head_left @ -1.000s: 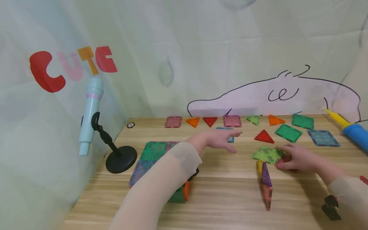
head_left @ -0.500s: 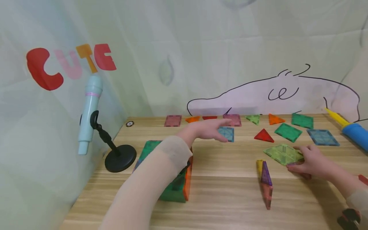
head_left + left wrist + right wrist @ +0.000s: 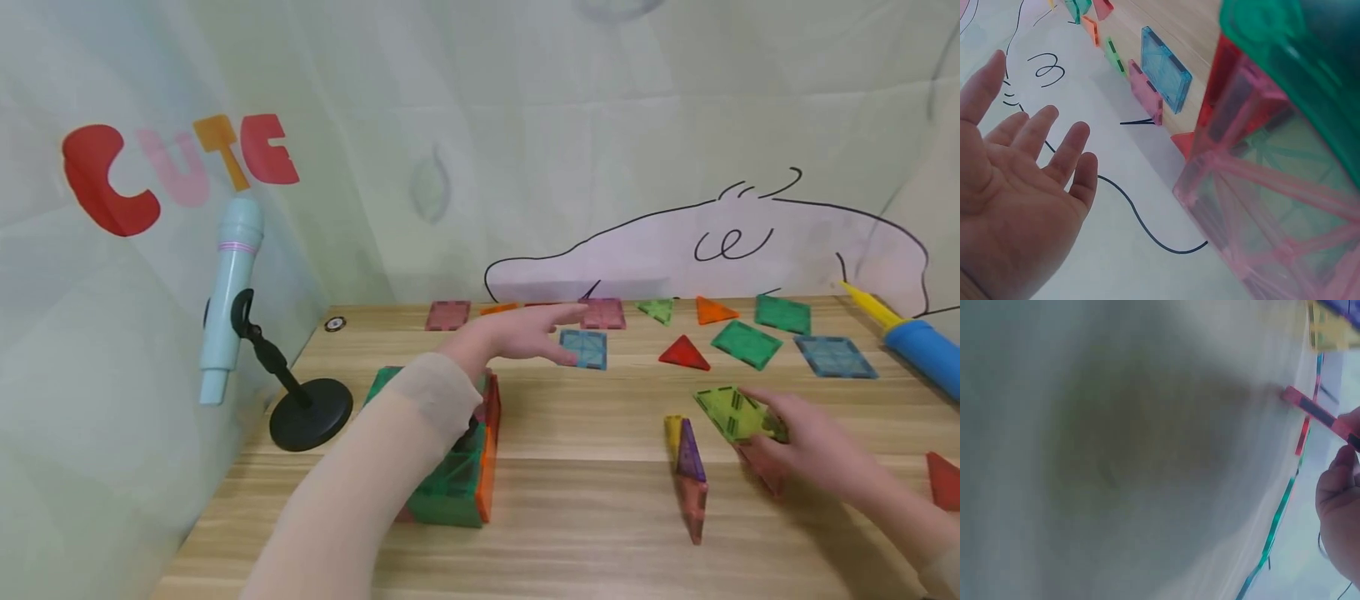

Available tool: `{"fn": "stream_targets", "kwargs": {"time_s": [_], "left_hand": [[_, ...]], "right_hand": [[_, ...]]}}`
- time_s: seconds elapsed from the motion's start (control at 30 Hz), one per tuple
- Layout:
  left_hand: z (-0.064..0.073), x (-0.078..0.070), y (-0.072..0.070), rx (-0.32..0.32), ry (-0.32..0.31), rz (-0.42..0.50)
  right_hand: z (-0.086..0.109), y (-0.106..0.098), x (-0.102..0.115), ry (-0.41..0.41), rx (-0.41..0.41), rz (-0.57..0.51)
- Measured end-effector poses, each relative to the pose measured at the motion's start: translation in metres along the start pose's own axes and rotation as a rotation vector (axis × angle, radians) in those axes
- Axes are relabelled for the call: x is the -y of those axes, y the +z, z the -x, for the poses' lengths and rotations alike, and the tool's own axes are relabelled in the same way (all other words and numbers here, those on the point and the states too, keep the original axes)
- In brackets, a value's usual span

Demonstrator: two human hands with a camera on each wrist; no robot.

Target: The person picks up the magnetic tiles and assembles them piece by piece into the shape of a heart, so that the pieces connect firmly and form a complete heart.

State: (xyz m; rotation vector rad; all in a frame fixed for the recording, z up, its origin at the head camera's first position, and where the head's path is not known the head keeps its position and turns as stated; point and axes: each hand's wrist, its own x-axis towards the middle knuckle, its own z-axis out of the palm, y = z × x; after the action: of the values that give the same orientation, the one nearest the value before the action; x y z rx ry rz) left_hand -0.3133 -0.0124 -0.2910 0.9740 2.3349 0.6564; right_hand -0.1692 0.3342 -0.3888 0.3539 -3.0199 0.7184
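My right hand (image 3: 817,450) pinches a joined piece of magnetic tiles, with a yellow-green part (image 3: 731,412) and a pinkish-red part (image 3: 763,471) below it. In the right wrist view, thumb and fingers grip the red tile's edge (image 3: 1319,415). My left hand (image 3: 521,335) floats with fingers spread and nothing in it; the left wrist view shows its open palm (image 3: 1016,206). It overlaps a flat blue square tile (image 3: 588,350) in the head view. Below my left sleeve stands a box built of green, pink and orange tiles (image 3: 450,496), partly hidden by that arm.
A narrow purple, yellow and red tile piece (image 3: 690,479) stands left of my right hand. Loose tiles, such as a red triangle (image 3: 684,353) and a green square (image 3: 746,344), lie along the back. A microphone stand (image 3: 311,414) is left; a blue pump (image 3: 926,350) right.
My right hand moved right with the joined tiles, then tilted them. My left hand drew back left and away from me, uncovering more of the blue square.
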Motion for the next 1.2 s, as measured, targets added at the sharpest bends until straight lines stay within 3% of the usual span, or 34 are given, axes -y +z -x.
{"fn": "stream_targets", "kwargs": {"time_s": [0.2,0.53,0.7,1.2], "left_hand": [[0.006,0.008,-0.004,-0.001,0.004,0.01],[0.014,0.02,-0.011,-0.055,-0.024,0.023],[0.017,0.022,-0.012,-0.07,-0.045,0.028],[0.015,0.026,-0.011,-0.078,-0.065,0.04]], "right_hand": [[0.016,0.013,0.012,-0.06,-0.096,0.015],[0.031,0.022,0.023,0.016,-0.127,-0.008],[0.032,0.025,0.026,-0.059,-0.205,-0.023],[0.037,0.029,0.026,-0.031,-0.203,-0.051]]}}
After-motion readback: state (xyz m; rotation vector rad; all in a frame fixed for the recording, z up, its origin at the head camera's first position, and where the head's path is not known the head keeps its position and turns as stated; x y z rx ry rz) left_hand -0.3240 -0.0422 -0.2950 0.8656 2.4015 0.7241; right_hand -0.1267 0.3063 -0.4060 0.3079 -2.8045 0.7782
